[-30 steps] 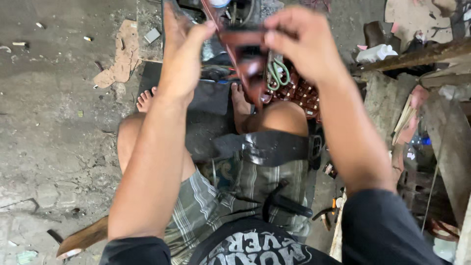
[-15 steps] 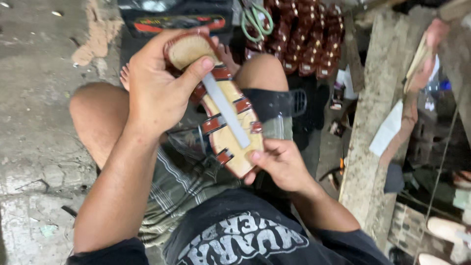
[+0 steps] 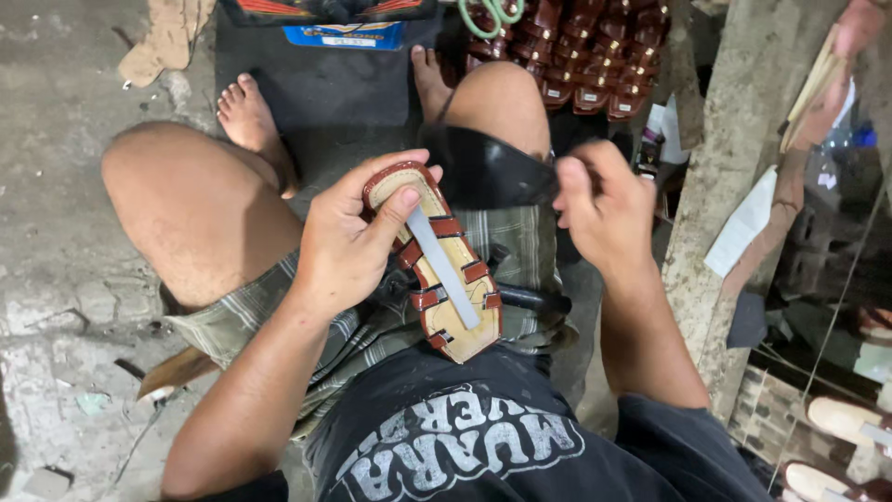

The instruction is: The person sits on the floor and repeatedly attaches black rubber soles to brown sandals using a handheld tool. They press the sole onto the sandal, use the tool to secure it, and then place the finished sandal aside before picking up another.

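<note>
A sandal held bottom-up over the lap

The left hand [image 3: 348, 246] is clamped around the sandal [image 3: 435, 260], thumb on the heel, so the sole faces up. The right hand [image 3: 604, 209] is closed on a black strap [image 3: 488, 172] lying over the knee.

Left hand [image 3: 348, 246] curled in a grip, thumb extended; right hand [image 3: 604, 209] loosely fisted, raised.

Tan sandal sole [image 3: 444, 270] with brown straps (grey strip lengthwise) lies slanted over the lap.
</note>
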